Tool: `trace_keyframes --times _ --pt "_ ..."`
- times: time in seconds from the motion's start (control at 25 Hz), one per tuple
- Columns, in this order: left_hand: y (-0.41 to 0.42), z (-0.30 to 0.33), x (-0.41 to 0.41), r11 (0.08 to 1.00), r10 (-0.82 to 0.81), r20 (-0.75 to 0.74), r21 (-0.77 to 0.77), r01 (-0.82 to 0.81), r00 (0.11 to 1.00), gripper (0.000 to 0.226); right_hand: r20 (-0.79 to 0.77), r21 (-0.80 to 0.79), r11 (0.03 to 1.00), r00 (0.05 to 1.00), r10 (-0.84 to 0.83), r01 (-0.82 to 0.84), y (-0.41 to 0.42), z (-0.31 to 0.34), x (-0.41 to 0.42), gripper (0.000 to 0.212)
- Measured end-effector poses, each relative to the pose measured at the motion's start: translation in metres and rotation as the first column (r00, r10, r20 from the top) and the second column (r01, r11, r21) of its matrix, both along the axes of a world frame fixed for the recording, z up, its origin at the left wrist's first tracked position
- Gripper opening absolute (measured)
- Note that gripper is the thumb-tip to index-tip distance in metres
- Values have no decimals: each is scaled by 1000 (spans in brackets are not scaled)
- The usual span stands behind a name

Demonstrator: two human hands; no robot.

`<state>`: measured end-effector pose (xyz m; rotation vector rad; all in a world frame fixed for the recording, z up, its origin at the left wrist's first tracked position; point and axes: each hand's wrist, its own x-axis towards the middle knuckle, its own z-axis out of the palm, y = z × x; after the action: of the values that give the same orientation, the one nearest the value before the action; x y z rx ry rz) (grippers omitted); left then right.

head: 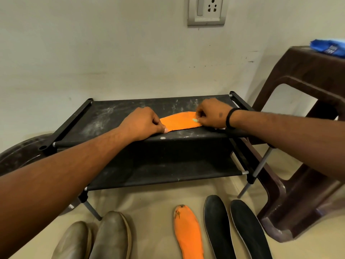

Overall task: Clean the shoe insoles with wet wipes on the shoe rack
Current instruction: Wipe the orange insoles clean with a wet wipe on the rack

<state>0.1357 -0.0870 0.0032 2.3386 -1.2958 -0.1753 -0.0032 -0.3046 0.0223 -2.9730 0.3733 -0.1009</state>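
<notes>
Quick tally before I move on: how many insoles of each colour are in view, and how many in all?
Orange insoles: 2, one on the shoe rack under both hands, one on the floor
Black insoles: 2, both on the floor
Total: 4

An orange insole (180, 122) lies on the black, white-dusted shoe rack (119, 116). On the beige floor (153, 204): another orange insole (188, 233), two black insoles (217, 227), olive-brown shoes (112, 238). Brown stool (306, 71), blue packet (328, 48).

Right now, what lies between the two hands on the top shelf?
In the head view, only the orange insole spans the gap between the left hand and right hand.
</notes>
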Motion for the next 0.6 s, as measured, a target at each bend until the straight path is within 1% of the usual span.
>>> trace_keyframes --times 0.08,0.16,0.24,0.32,0.4,0.48,0.6 --pt "0 1 -1 1000 0 10 3 0 1000 21 -1 -50 993 994 -106 106 -13 2 0 18" --pt "0 1 0 1000 2 11 9 -2 1000 21 32 -44 990 991 -133 134 -10 0 5 17" --pt "-1 0 1 1000 4 8 17 -4 1000 21 40 25 997 997 -72 71 9 -3 8 17" --pt "0 0 1 1000 9 9 20 -9 1000 20 21 95 995 999 41 -43 31 -4 10 16" --pt "1 0 0 1000 12 7 25 -12 1000 21 13 102 990 995 99 -100 37 -4 9 15" --pt "1 0 0 1000 8 8 24 -9 1000 22 9 61 996 998 68 -68 23 -5 6 16" --pt "1 0 1 1000 7 13 9 -8 1000 21 8 -32 997 997 -74 74 -9 -5 3 18"
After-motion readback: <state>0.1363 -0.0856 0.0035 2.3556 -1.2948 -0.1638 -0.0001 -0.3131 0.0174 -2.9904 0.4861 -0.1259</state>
